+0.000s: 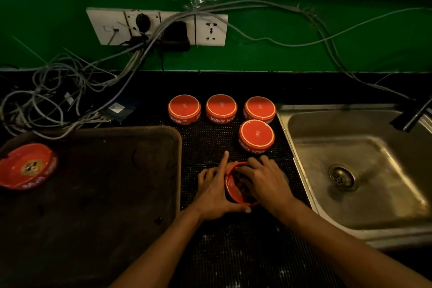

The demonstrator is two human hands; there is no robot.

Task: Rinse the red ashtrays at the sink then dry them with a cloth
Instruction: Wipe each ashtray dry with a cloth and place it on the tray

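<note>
Green wall and a dark matted surface frame what I'm watching: both hands meet over one red ashtray lying on the mat just left of the steel sink. My left hand cups its near rim, thumb hooked under the front edge and forefinger pointing away, so that grip is grasping the ashtray to steady it; my right hand has its fingers curled down into the bowl — I judge it is wiping the inside, though I cannot make out a cloth beneath them, only something dark. Four more ashtrays sit upside down beyond the hands, three in a row and one nearer the sink, probably turned over to drain. One ashtray sits upright on the dark tray at far left, seemingly awaiting its turn. Loose cables trail from the wall sockets — best kept away from drips.
</note>
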